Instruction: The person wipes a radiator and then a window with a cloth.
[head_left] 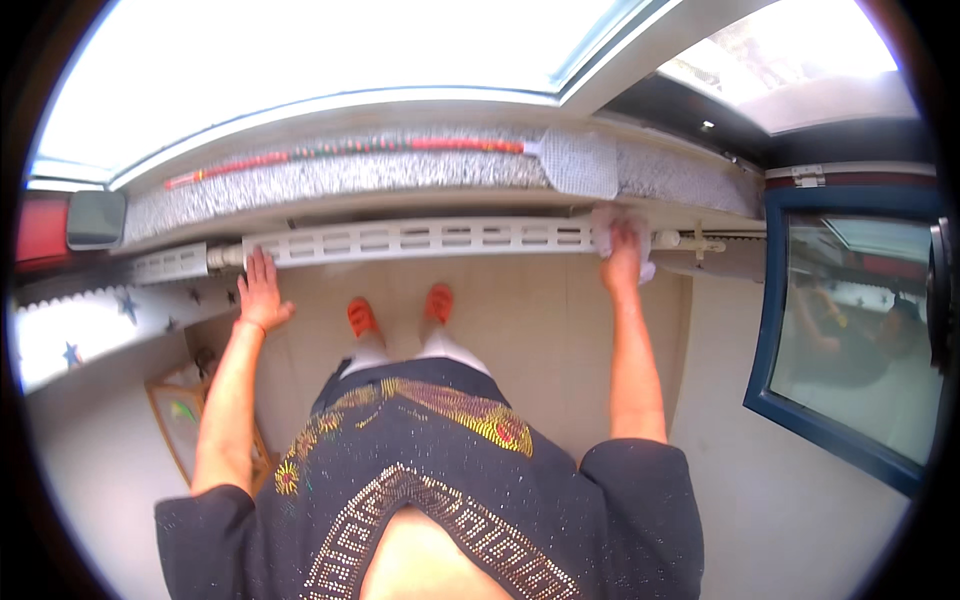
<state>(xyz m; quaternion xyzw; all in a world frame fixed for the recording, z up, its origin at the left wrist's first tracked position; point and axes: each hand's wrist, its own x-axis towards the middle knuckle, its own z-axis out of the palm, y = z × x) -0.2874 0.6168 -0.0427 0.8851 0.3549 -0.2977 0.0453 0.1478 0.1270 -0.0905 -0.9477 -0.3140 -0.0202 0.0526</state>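
Cloth (612, 222) under right hand (622, 255), atop white radiator (420, 240).

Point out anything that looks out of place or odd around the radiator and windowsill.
One oddity: a fly swatter with a red-and-green beaded handle lies along the granite windowsill. Otherwise the left hand rests flat on the white radiator, and the right hand presses a cloth against it.

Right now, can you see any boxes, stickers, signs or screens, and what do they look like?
No boxes, labels, signs or lit screens show.
Framed picture: leaning by the left wall near the floor, squarish, wooden frame, pale with green and yellow shapes.
Star decorations: on the left wall, small, dark blue on white.
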